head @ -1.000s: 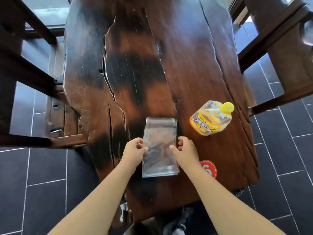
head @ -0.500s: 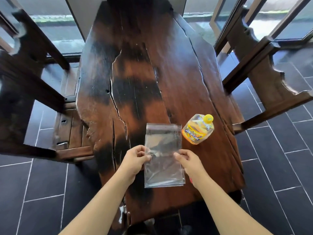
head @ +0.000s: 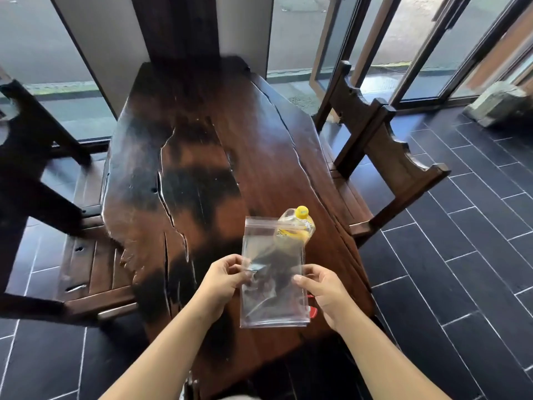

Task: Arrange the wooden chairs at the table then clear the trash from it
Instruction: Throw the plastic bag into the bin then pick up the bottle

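Both hands are on the clear zip bag (head: 272, 298), held up over the near end of the table (head: 202, 145). left grip (head: 222, 281) pinches the bag's left edge, fingers curled on the film. right grip (head: 324, 290) pinches the right edge, thumb on the front. Neither is released. Bag looks empty, film crumpled mid-way. Its long axis runs straight away from the person, zip strip at far end, bottom edge nearest the body.

Key relation: crushed bottle (head: 306, 226) w/ yellow cap lies on the table just beyond the bag's far-right corner, i.e. fwd and slightly right of both grips. The zip end overlaps the bottle's lower half in view; can't tell if touching or just in front. Bottle axis runs approx along the bag's, cap pointing away, tilted a bit right. right grip is nearer; left grip would have to cross the bag.

Judgement: chairs part prob done. left chair (head: 34, 174) and right chair (head: 386, 157) stand at either long side, seats in at the table edge. Now in trash phase. Bag is either trash itself or meant to take the bottle; unclear which. If bagging, the mouth faces the bottle and needs opening at the far end, then right grip frees up to feed the bottle in. Risk: thin film slips w/ a one-hand hold.

Red sticker (head: 313, 311) peeks out at the bag's near-right corner, on the table.
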Motion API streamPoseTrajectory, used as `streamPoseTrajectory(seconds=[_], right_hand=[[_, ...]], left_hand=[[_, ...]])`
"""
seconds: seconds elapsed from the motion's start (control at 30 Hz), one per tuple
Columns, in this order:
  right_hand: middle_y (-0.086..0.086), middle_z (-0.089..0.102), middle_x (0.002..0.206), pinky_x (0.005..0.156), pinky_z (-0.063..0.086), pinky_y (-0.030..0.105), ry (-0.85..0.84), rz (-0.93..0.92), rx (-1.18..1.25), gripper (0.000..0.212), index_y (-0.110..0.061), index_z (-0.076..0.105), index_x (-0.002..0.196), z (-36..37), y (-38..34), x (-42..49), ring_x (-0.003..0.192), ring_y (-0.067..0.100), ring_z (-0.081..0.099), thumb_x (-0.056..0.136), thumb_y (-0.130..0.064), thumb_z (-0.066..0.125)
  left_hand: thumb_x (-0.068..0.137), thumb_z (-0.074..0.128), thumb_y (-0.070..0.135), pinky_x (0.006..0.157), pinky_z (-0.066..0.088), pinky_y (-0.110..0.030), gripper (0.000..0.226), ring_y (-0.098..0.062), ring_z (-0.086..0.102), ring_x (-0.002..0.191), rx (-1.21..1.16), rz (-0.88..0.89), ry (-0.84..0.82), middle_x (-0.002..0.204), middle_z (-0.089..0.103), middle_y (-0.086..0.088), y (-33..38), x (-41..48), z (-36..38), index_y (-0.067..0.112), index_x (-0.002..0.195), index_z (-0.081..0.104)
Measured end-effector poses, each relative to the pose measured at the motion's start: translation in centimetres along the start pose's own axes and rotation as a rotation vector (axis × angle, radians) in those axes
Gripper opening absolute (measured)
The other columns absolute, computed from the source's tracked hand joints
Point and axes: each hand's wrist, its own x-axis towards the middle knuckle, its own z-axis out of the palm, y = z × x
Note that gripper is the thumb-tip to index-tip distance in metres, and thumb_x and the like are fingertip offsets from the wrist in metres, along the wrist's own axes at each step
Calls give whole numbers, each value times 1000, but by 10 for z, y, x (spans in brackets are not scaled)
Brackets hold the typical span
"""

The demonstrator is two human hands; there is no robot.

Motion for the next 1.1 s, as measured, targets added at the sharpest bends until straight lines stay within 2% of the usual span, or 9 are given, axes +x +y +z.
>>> streamPoseTrajectory(seconds=[0.13, 0.3, 0.4, 0.47, 0.57, 0.63, 0.8, 0.97, 1.1], right_hand=[[8, 75, 88, 69, 54, 20, 54, -67, -5, 10, -2, 70, 100, -22, -8, -18, 80, 14, 71, 91, -6, 68], [14, 73, 86, 77, 58, 30, 179, -110, -34, 2, -6, 70, 91, -55, -5, -39, 80, 18, 69, 90, -8, 69], [-3, 67, 70, 65, 52, 17, 241, -110, -8, 7, -7, 67, 84, -73, -3, -53, 67, 5, 64, 91, -5, 67], [-6, 65, 66, 63, 49, 17, 289, -104, 13, 9, -6, 66, 83, -87, 2, -62, 64, 6, 62, 91, -5, 68], [2, 60, 67, 64, 47, 26, 352, -87, 55, 7, -4, 67, 83, -111, 14, -74, 64, 16, 54, 90, -5, 68], [8, 56, 70, 60, 44, 23, 383, -70, 71, 6, 0, 65, 85, -127, 23, -82, 65, 20, 48, 90, -3, 67], [8, 48, 61, 52, 36, 20, 402, -48, 87, 9, 5, 64, 85, -182, 45, -94, 52, 13, 38, 89, -2, 68], [1, 50, 57, 49, 35, 17, 353, -75, 108, 12, 0, 64, 78, -263, 61, -97, 49, 9, 38, 89, 0, 68], [8, 53, 62, 51, 35, 20, 287, -76, 103, 10, 5, 64, 80, -342, 84, -96, 54, 13, 39, 88, 1, 69]], left_hand=[[84, 71, -7, 66, 51, -29, 14, -21, 59, 68, 48, 36, -66, 73, 56, -15, 3, 4, 27, 6, 82, 68], [86, 72, -2, 63, 48, -27, 8, -23, 52, 73, 102, 62, -154, 74, 53, -12, 5, 10, 64, 5, 85, 69], [85, 74, 1, 61, 46, -29, 8, -21, 53, 70, 110, 67, -193, 69, 52, -8, 2, 13, 86, -1, 90, 68], [85, 74, 2, 57, 45, -27, 10, -18, 51, 64, 128, 61, -238, 64, 51, -3, -1, 14, 103, -3, 90, 67], [88, 70, -2, 48, 44, -22, 9, -14, 48, 50, 136, 14, -300, 60, 49, -3, -7, 15, 132, -7, 92, 63], [88, 71, 1, 47, 44, -24, 14, -16, 49, 50, 161, -1, -321, 64, 52, -8, -14, 15, 151, -9, 93, 63], [86, 70, -5, 44, 43, -19, 5, -11, 51, 48, 172, -41, -317, 63, 59, -9, -33, 9, 209, -5, 87, 65], [79, 79, 5, 71, 51, -44, 8, -28, 59, 72, 141, -42, -268, 76, 66, -17, -52, 0, 285, 4, 82, 72], [85, 73, -1, 52, 44, -21, 7, -11, 53, 54, 194, -47, -194, 67, 64, -7, -75, -9, 357, 5, 82, 71]])
